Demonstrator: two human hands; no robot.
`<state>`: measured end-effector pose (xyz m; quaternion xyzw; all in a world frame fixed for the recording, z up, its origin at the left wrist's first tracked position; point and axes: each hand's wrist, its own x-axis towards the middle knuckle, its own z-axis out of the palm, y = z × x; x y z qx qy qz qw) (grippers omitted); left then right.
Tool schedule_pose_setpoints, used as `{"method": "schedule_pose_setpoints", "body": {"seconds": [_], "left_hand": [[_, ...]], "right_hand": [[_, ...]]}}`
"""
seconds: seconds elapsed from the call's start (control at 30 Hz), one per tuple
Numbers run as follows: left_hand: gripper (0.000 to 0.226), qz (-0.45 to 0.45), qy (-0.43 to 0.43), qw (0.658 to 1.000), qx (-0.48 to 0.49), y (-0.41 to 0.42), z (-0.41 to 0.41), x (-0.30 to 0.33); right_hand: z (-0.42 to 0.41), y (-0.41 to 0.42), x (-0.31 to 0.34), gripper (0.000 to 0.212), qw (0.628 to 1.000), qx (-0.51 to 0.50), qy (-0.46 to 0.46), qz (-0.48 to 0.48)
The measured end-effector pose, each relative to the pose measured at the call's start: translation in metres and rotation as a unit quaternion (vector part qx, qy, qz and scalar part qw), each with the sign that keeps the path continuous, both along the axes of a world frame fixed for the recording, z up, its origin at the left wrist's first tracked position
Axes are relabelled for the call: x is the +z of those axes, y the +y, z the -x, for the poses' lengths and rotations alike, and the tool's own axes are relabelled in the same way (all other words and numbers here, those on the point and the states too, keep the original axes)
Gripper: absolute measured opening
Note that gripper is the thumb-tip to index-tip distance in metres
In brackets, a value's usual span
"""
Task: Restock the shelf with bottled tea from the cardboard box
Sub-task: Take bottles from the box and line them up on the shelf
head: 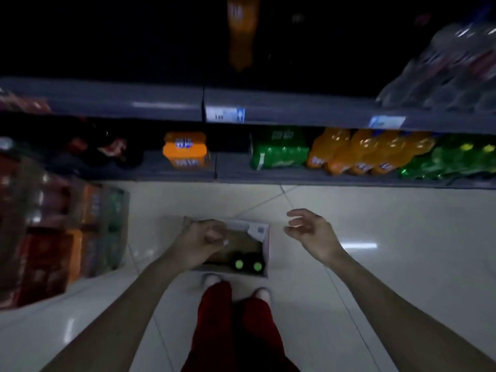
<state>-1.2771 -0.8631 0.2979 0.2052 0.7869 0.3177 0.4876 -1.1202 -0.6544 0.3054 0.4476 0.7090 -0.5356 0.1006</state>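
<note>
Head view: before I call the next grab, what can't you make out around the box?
- Box: its left half is hidden behind the left hand; only two green caps show, so the bottle count is unknown.
- Left hand: fingers curled, motion-blurred; whether they hold anything cannot be told.
- Upper shelf: too dark to see free space.
- Price tag: blurred, unreadable.
- Right hand: open, holds nothing.
</note>
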Motion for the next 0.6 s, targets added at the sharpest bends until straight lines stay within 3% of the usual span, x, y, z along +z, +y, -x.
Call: {"method": "schedule_pose_setpoints", "body": {"seconds": [0.07, 0.27, 0.37, 0.5, 0.6], "left_hand": [[0.023, 0.022, -0.019, 1.0, 0.006, -0.006, -0.019, -0.065], [0.058, 0.083, -0.03, 0.995, -0.035, -0.014, -0.058, -0.248], [0.067, 0.094, -0.007, 0.994, -0.052, -0.022, -0.07, -0.325], [0.086, 0.09, -0.008, 0.993, -0.074, -0.033, -0.086, -0.403], [0.094, 0.053, -0.017, 0.994, -0.095, -0.031, -0.094, -0.436]], "right_hand": [[-0.012, -0.011, -0.064, 0.025, 0.999, 0.014, -0.037, 0.022], [-0.05, -0.049, -0.245, 0.041, 0.991, 0.087, -0.093, 0.039], [-0.066, -0.07, -0.32, 0.047, 0.984, 0.157, -0.079, -0.008], [-0.075, -0.093, -0.394, 0.054, 0.974, 0.212, -0.07, -0.028], [-0.075, -0.09, -0.425, 0.07, 0.972, 0.222, -0.047, -0.054]]}}
